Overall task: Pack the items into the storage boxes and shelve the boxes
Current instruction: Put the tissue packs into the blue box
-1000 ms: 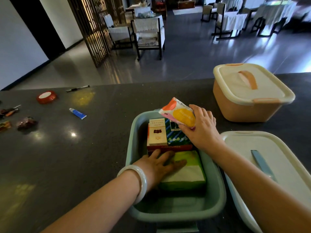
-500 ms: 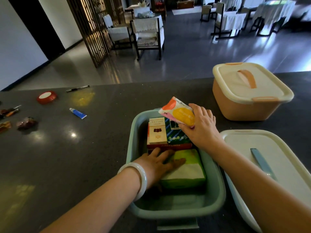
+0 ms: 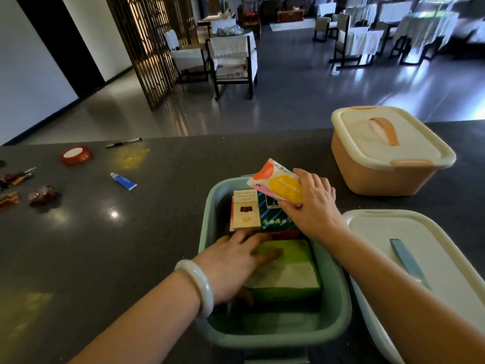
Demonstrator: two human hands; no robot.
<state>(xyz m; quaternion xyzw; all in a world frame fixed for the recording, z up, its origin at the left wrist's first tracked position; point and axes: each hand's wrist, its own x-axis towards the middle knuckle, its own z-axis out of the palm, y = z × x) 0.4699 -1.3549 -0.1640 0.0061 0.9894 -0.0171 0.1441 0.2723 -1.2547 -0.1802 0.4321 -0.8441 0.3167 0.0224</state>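
From the head view, everything is best placed against the green storage box (image 3: 338,306), open on the dark tabletop (image 3: 157,232) in front of the person. The right hand (image 3: 313,206) pinches a small orange-and-yellow packet (image 3: 279,186) by its near edge, holding it tilted above the box's far rim, over the cartons already inside. The left hand (image 3: 233,264) lies flat, fingers straight, pressing on a green-and-white tissue pack (image 3: 288,269) in the near half of the box; it grasps nothing. In the far half sit a cream-and-red carton (image 3: 245,214) and, touching it on the right, a dark blue-green flowered box (image 3: 273,219). The packet looks like a soft, light film pouch: it should flex in a pinch and could slip if held only by a glossy corner, so a hold across its edge or flat faces seems safer, and it can probably be laid on top of the stiffer cartons. The tissue pack looks squashy and will likely give under the palm. Just right of the box lies its white lid (image 3: 393,232); beyond that stands an orange box (image 3: 380,177), lidded. Far left of the box, a blue tube (image 3: 123,181), red tape roll (image 3: 76,155) and pen (image 3: 123,142) are not yet packed.
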